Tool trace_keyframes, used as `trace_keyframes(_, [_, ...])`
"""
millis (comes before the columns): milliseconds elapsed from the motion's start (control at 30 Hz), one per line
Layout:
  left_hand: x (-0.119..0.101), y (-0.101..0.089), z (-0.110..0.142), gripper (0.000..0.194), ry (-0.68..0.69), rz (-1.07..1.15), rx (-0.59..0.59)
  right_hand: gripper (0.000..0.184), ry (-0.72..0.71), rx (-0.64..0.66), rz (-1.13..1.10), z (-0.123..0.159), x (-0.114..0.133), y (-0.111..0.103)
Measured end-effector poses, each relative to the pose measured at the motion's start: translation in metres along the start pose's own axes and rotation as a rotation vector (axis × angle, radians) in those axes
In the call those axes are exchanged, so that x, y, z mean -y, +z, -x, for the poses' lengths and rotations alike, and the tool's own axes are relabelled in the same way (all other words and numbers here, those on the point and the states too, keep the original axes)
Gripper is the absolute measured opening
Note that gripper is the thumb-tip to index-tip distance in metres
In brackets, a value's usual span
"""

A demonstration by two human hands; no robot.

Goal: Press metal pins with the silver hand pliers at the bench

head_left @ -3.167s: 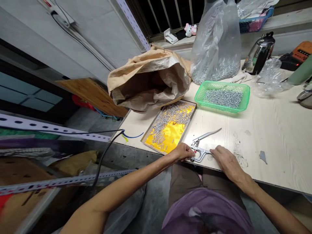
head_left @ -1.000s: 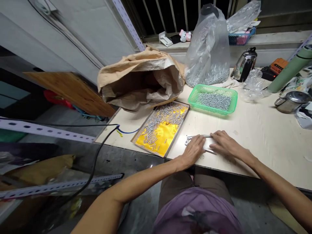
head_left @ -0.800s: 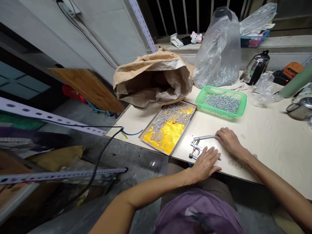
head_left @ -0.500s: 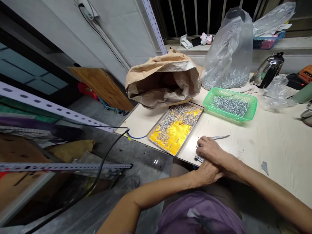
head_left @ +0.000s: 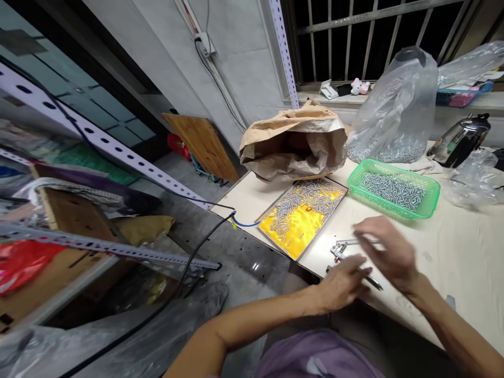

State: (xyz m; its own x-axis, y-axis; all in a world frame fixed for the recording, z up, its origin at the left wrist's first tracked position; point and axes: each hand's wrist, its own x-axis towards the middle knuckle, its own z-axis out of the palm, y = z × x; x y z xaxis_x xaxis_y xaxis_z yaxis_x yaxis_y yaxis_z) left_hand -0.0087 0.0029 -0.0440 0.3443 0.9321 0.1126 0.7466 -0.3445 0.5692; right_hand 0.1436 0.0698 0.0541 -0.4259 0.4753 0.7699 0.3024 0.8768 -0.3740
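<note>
My left hand (head_left: 342,283) hovers at the table's front edge, its fingers loosely bent and somewhat apart. A metal hand tool with long handles, like pliers (head_left: 339,248), lies on the table just beyond it. One handle passes behind the left fingers, and I see no grip on it. My right hand (head_left: 389,254), smeared by motion, is raised above the tool's other handle, thumb apart from the fingers and nothing visible in it. Left of the tool, a shallow tray (head_left: 303,251) with a yellow bottom holds many small metal pins (head_left: 291,207).
Behind the right hand stands a green plastic basket (head_left: 432,207) of similar pins. An opened brown paper bag (head_left: 295,147) lies behind the tray. Farther back are a clear plastic bag (head_left: 397,115) and a metal kettle (head_left: 462,139). A black cable (head_left: 189,257) hangs at left.
My hands were together over the tool; now they are apart, the right one raised and shifted right. More of the tool shows. The view has swung left.
</note>
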Motion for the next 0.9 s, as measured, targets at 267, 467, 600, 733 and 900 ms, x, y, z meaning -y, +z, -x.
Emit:
trace_keyframes(267, [0.071, -0.061, 0.008, 0.020, -0.449, -0.379, -0.152, 0.035, 0.457, -0.005, 0.505, 0.011, -0.104, -0.070])
trace_keyframes(467, [0.081, -0.067, 0.007, 0.018, -0.489, -0.365, -0.029, 0.037, 0.507, 0.154, 0.435, 0.070, -0.068, -0.053])
trace_keyframes(600, [0.075, -0.069, 0.002, 0.018, -0.463, -0.441, 0.031, 0.029, 0.439, 0.404, 0.270, 0.094, -0.017, -0.036])
trace_keyframes(733, [0.075, -0.069, -0.001, 0.018, -0.386, -0.483, 0.081, 0.024, 0.411, 0.571, 0.280, 0.112, 0.003, -0.019])
trace_keyframes(900, [0.071, -0.076, -0.006, 0.018, -0.375, -0.326, 0.075, 0.024, 0.371, 0.604, 0.365, 0.122, 0.000, 0.001])
